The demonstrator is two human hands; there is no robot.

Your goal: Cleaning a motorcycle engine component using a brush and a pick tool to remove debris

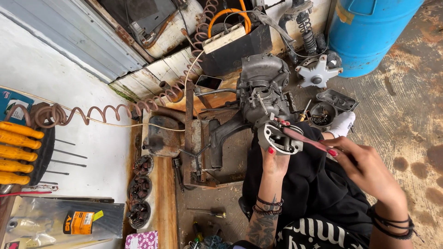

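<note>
My left hand (274, 159) grips a small grey metal engine part (279, 138) over my lap, just in front of a larger grey engine block (262, 87). My right hand (364, 166) holds a thin reddish tool (304, 139) whose tip reaches the top of the part, near a small spring. Both wrists wear dark bracelets. Black clothing covers my lap beneath the part.
A blue barrel (369, 32) stands at the top right. A star-shaped metal hub (316, 71), a shock spring (307, 32) and a small cover (337, 99) lie on the floor. Yellow-handled screwdrivers (18, 152) hang at left. A coiled hose (138, 106) crosses the wall. A screwdriver (207, 212) lies on the floor.
</note>
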